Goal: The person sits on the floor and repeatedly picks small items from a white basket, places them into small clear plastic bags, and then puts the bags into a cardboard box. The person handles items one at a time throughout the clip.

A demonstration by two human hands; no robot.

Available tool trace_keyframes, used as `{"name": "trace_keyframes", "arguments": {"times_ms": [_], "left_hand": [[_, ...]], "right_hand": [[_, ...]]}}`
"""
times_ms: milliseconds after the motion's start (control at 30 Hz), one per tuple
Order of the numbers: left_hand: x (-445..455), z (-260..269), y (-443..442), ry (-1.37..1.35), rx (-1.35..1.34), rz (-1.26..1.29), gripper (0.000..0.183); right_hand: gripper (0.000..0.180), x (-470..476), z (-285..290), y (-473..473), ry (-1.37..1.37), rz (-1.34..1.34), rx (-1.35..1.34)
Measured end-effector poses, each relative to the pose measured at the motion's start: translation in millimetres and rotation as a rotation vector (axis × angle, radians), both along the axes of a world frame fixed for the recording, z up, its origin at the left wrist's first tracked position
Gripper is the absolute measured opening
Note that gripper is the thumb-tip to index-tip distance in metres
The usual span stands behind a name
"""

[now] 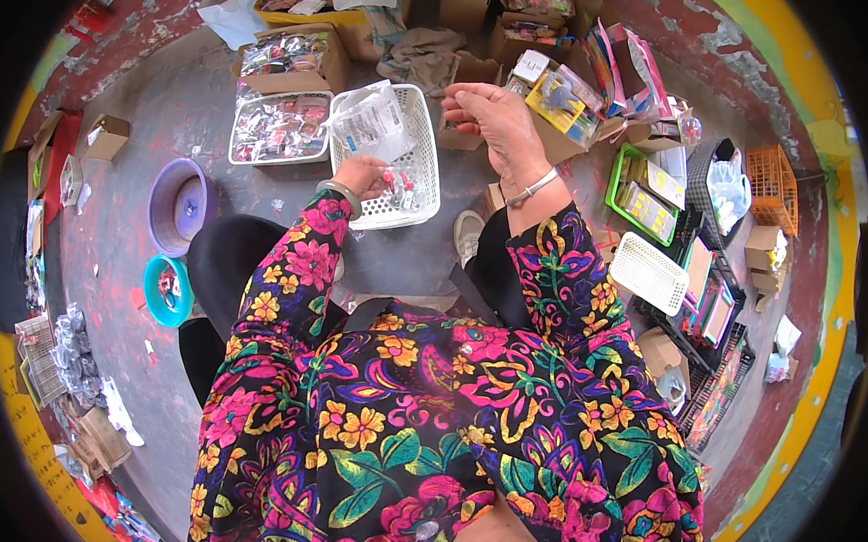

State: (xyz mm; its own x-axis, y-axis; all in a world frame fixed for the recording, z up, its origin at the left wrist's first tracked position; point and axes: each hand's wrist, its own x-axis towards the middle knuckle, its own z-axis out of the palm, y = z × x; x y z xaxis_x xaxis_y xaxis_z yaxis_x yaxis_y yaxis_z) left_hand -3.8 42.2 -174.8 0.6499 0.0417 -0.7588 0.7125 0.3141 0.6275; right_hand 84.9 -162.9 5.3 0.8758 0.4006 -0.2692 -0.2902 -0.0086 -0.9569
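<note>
My left hand (362, 178), with a bangle at the wrist, is over the near left part of a white perforated plastic basket (431, 178). Its fingers are bent beside small red and clear packaged items (402, 191); whether they grip one is unclear. A clear plastic bag with printing (371, 122) lies across the far left part of this basket. My right hand (486, 119) is raised beyond the basket's right side, palm turned left, fingers apart and slightly bent, with nothing visible in it. A second white basket (280, 159), full of small wrapped items, stands at the left.
A purple basin (182, 206) and a turquoise bowl (168, 290) stand on the floor at left. Cardboard boxes (326, 70) of packaged goods line the far side. At right are a green tray (644, 194), a small white basket (649, 273) and black crates (720, 396).
</note>
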Motion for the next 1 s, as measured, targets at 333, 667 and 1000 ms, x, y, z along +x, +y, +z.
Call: {"name": "trace_keyframes", "arguments": {"times_ms": [333,667,1000], "left_hand": [[2.7,-86.8,47.0,-0.046,0.389,0.269,0.017],[43.3,-8.0,27.4,-0.35,1.186,0.186,0.025],[125.1,-35.0,75.9,-0.328,1.432,-0.86,0.018]], "right_hand": [[0.021,-4.4,5.6,4.4,0.026,0.016,0.027],[0.022,-6.6,6.1,6.7,0.052,0.045,0.054],[0.021,-7.3,9.9,15.2,0.109,0.145,0.03]]}}
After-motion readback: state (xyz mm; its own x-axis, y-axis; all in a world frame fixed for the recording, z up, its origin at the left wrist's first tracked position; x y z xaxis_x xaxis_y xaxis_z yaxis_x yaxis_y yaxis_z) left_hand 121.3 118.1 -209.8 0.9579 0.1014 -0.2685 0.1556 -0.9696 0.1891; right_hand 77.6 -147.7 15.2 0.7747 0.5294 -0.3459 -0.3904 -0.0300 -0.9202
